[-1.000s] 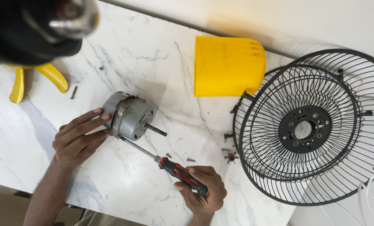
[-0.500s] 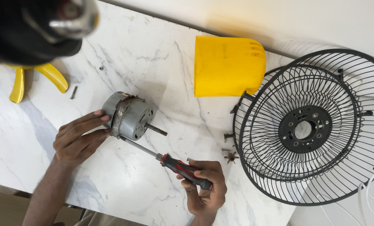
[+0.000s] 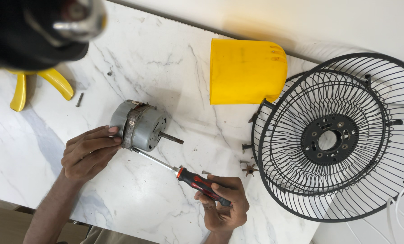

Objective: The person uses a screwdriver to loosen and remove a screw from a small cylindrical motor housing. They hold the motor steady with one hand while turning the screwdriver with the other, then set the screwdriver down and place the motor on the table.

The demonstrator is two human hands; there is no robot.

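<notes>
A grey metal fan motor (image 3: 141, 125) lies on its side on the white marble table (image 3: 165, 68), its shaft pointing right. My left hand (image 3: 88, 151) steadies the motor's near-left side with the fingers against the casing. My right hand (image 3: 224, 204) grips the red and black handle of a screwdriver (image 3: 197, 180). The long steel shank runs up-left and its tip meets the motor's lower edge.
A yellow plastic motor cover (image 3: 246, 71) lies beyond the motor. Two black wire fan guards (image 3: 337, 140) lie stacked at the right. Small screws and a nut (image 3: 249, 169) lie beside them. A yellow fan stand (image 3: 53, 83) and a loose screw (image 3: 79, 99) are at the left. A dark blurred object (image 3: 39, 31) fills the top-left corner.
My right hand has shifted slightly along the screwdriver handle, as if turning it. The motor and my left hand have stayed in place.
</notes>
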